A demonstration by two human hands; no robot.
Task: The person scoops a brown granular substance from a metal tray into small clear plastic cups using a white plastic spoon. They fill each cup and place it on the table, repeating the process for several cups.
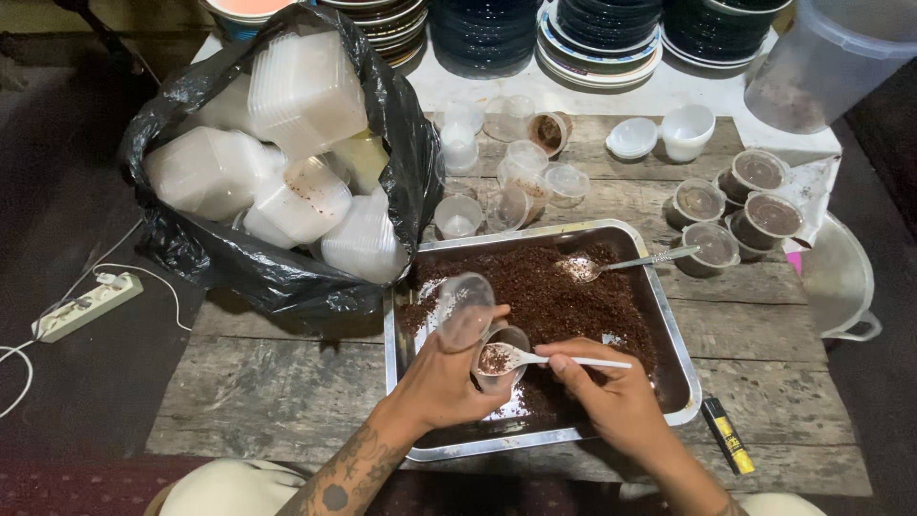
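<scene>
Over the near edge of the metal tray [684,382], in the head view, we see both hands busy. The left hand [441,377] is wrapped around a small clear plastic cup [499,355], fingers closed on its wall, with the cup's hinged lid [465,308] flipped up just behind it. The right hand [611,394] pinches the handle of a white plastic spoon [535,359], its bowl sitting right in the cup's mouth with dark brown crumbly stuff on it. The cup hovers above the same brown mix [554,291] spread across the tray, so we judge that anything falling lands back in the tray for now.

Farther off in the tray a metal spoon [611,265] lies on the mix. To the far right we count filled cups [740,210] clustered on the wooden table [277,382]; empty cups [516,182] stand at the far middle. On the left a black bag [239,263] bulges with stacked clear containers. A yellow-and-black lighter [728,437] lies near right, just beside the tray.

What could go wrong? The cup is narrow and the spoon nearly fills its mouth: a tilt of the spoon would scatter grains over the rim. The loose lid could flop into the way, and we reckon a hard squeeze could buckle that thin cup.
</scene>
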